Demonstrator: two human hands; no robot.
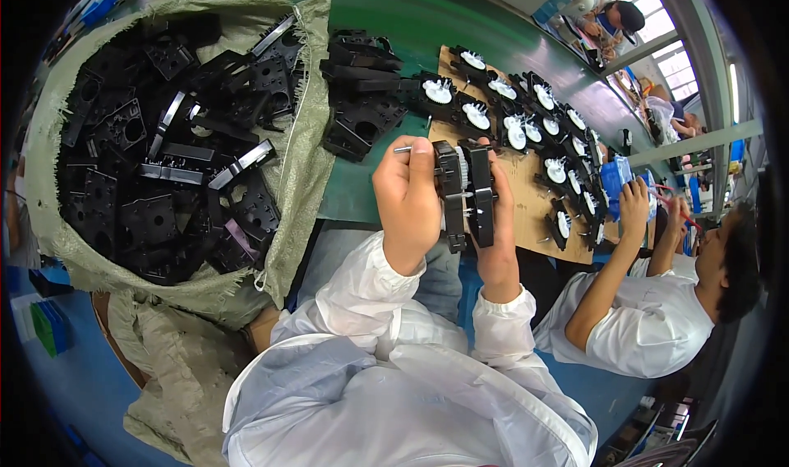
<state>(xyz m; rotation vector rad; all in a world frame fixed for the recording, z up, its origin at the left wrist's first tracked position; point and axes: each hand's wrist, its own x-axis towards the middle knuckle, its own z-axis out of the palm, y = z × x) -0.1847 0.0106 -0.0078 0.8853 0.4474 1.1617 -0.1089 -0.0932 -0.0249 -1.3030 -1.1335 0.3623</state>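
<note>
In front of my body, above the near edge of the green table, both hands are closed on black plastic housing parts. My left hand (404,200) grips a gear housing (450,208) with white gears along its inner side; a thin metal shaft sticks out by the thumb. Fingers of my right hand (500,253) wrap a second black housing part (482,196), held upright beside the first. The two face each other with a narrow gap, where small white pins show. Whether they touch lower down I cannot tell.
A woven sack (304,138) full of black plastic parts stands at the left. More black housings (362,126) lie beside it. On a brown board (526,196) sit several black assemblies with white gears. A co-worker (641,303) handles something near a blue container (615,179) at the right.
</note>
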